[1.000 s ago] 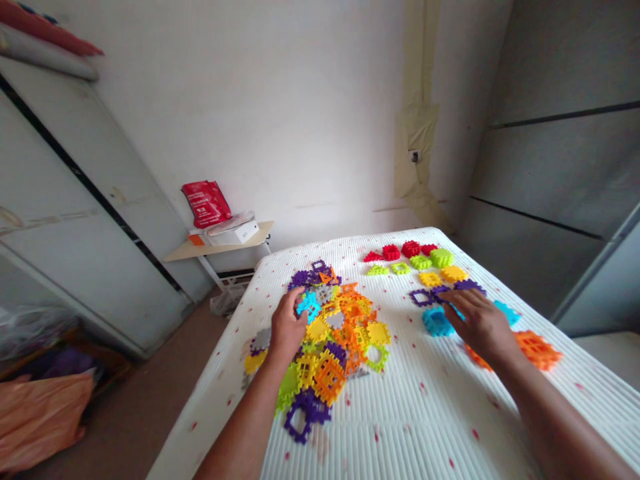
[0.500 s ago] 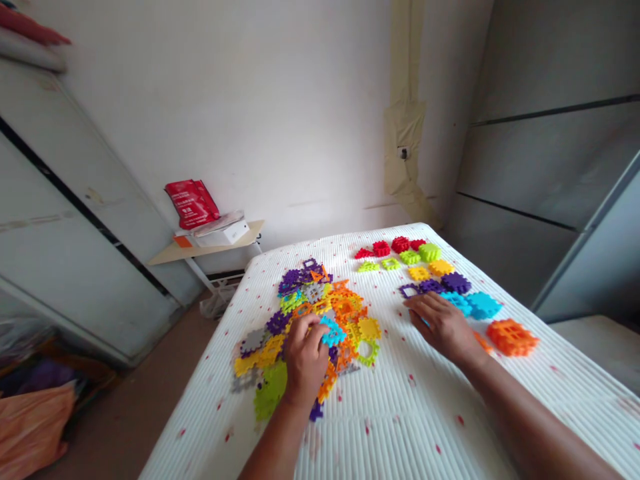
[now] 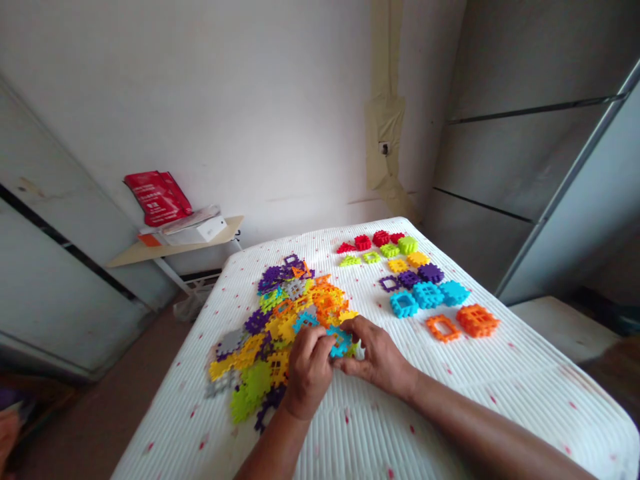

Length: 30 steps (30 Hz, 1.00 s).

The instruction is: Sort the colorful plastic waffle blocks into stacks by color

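A blue plastic interlocking tile (image 3: 340, 341) with notched edges is held over the right side of a mixed pile of tiles. My left hand (image 3: 311, 367) pinches it from the left, thumb and fingers closed on its edge. From the right, my right hand (image 3: 380, 357) curves its thumb and fingers around the same tile. Just behind my left hand, another blue tile (image 3: 304, 321) lies on the pile. Orange tiles (image 3: 327, 300), yellow tiles (image 3: 250, 353), a green tile (image 3: 256, 385) and purple tiles (image 3: 273, 277) spread around and beyond that hand.
Tiles grouped by colour stand in rows at the right: red (image 3: 381, 238), green (image 3: 407, 245), yellow (image 3: 398, 266), purple (image 3: 431, 272), blue (image 3: 427, 295) and orange (image 3: 477, 321). All rest on a white ribbed cover (image 3: 400, 413). A side table (image 3: 125, 255) carries a red package (image 3: 157, 198).
My right hand has moved left from the blue row to the tile held by my left hand and now grips it too. A blue frame stack shows where that hand was. The view has shifted.
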Tool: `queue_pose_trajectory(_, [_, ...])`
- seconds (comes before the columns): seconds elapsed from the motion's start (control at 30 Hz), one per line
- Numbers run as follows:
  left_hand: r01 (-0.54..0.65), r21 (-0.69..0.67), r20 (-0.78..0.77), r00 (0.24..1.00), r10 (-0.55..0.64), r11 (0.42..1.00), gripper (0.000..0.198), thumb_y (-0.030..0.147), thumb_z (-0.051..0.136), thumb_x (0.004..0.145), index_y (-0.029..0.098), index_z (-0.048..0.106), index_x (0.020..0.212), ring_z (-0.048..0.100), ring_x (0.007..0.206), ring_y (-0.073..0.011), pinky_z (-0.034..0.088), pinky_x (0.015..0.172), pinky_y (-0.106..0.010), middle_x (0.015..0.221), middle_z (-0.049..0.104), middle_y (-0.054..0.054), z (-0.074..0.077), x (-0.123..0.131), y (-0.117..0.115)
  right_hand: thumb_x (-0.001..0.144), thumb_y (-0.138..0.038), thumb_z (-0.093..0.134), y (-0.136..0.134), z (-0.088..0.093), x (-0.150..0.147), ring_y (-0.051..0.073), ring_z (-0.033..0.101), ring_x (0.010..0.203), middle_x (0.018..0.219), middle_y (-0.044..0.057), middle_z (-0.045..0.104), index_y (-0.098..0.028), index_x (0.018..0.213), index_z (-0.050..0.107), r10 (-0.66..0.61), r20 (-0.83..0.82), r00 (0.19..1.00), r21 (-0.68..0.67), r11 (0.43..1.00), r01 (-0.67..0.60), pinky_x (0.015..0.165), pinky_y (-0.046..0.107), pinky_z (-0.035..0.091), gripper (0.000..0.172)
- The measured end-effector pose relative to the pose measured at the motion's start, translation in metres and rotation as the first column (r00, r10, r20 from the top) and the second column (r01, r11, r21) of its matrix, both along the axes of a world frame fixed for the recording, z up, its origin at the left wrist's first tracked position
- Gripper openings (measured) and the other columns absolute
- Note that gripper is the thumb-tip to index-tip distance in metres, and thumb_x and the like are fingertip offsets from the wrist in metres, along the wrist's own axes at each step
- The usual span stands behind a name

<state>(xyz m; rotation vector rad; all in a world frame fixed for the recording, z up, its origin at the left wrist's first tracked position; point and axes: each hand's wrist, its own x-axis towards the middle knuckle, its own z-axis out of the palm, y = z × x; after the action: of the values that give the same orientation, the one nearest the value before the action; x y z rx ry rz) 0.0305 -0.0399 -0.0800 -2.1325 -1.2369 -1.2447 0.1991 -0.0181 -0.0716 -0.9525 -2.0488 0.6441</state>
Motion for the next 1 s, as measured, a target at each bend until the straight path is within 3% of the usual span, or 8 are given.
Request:
queue_pose_trajectory(0.13, [0.002,-0.065,0.12,0.993,0.006,0.998,0.029,0.005,0.047,0.079,0.023,0.066,0.092,0.063,0.085,-0.018,0.052,0.078,-0.031,0.091,0.064,-0.007,-0.002,0.002,0.002,0.067,-0.028,0.071,0.005,0.002,0.007,0.019,0.058,0.084,0.095,0.005,0.062,-0.02,0.107,0.056,-0.009,-0.05,0.999,-0.026,1.0,0.007,0.073,0.032,0.049,0.043])
queue_pose_trajectory(0.23, [0.058,-0.258,0.419,0.906,0.058,0.964,0.025,0.016,0.052,0.077,0.023,0.066,0.096,0.064,0.088,-0.02,0.053,0.08,-0.033,0.096,0.066,-0.008,-0.005,0.001,0.002,0.065,-0.023,0.072,0.011,0.007,0.017,0.021,0.057,0.093,0.103,0.007,0.062,-0.022,0.117,0.053,0.025,-0.045,0.999,-0.002,1.0,-0.025,0.079,0.034,0.048,0.055])
queue_pose_trajectory(0.33, [0.272,-0.47,0.732,0.651,0.199,0.84,0.027,0.034,0.059,0.075,0.021,0.066,0.098,0.067,0.081,-0.0202,0.055,0.073,-0.031,0.09,0.07,-0.006,-0.005,0.001,0.0,0.065,-0.019,0.072,0.017,0.01,0.027,0.021,0.055,0.098,0.109,0.007,0.062,-0.023,0.122,0.052,0.112,-0.013,0.994,0.026,0.993,-0.111,0.085,0.035,0.047,0.061])
queue_pose_trajectory(0.4, [0.412,-0.535,0.806,0.51,0.3,0.737,0.04,0.045,0.063,0.071,0.019,0.066,0.101,0.068,0.08,-0.0208,0.055,0.069,-0.029,0.089,0.071,-0.006,-0.003,0.003,-0.003,0.065,-0.018,0.072,0.019,0.01,0.03,0.02,0.054,0.102,0.113,0.007,0.061,-0.023,0.125,0.051,0.168,0.008,0.986,0.037,0.985,-0.168,0.088,0.035,0.046,0.064])
queue_pose_trajectory(0.57, [0.531,-0.581,0.809,0.459,0.367,0.617,0.047,0.051,0.072,0.06,0.019,0.066,0.094,0.067,0.073,-0.0198,0.054,0.063,-0.026,0.078,0.07,-0.004,0.001,0.005,-0.005,0.065,-0.015,0.068,0.021,0.008,0.029,0.021,0.055,0.103,0.113,0.006,0.063,-0.023,0.125,0.051,0.251,0.084,0.964,0.097,0.961,-0.259,0.09,0.035,0.046,0.063])
queue_pose_trajectory(0.73, [0.534,-0.539,0.839,0.409,0.358,0.652,0.039,0.046,0.074,0.061,0.019,0.062,0.086,0.056,0.051,-0.0114,0.047,0.049,-0.021,0.062,0.064,0.001,-0.007,0.002,-0.004,0.069,-0.015,0.061,0.019,0.009,0.026,0.022,0.055,0.108,0.118,0.01,0.06,-0.019,0.121,0.052,0.185,0.07,0.98,0.174,0.965,-0.195,0.094,0.037,0.044,0.053])
queue_pose_trajectory(0.83, [0.53,-0.507,0.86,0.369,0.354,0.68,0.038,0.044,0.075,0.061,0.019,0.058,0.083,0.054,0.049,-0.0106,0.045,0.047,-0.02,0.061,0.063,0.002,-0.007,0.004,-0.004,0.072,-0.03,0.065,0.014,0.006,0.021,0.024,0.056,0.103,0.112,0.013,0.061,-0.016,0.117,0.054,0.084,0.05,0.995,0.228,0.969,-0.093,0.088,0.037,0.047,0.048])
queue_pose_trajectory(1.0, [0.548,-0.48,0.876,0.344,0.338,0.685,0.041,0.044,0.076,0.06,0.018,0.054,0.082,0.051,0.047,-0.01,0.043,0.046,-0.02,0.056,0.061,0.003,-0.001,0.01,-0.006,0.08,-0.051,0.059,0.007,0.0,0.01,0.025,0.055,0.093,0.106,0.012,0.061,-0.017,0.114,0.054,-0.051,0.199,0.979,0.366,0.93,-0.026,0.078,0.038,0.046,0.049])
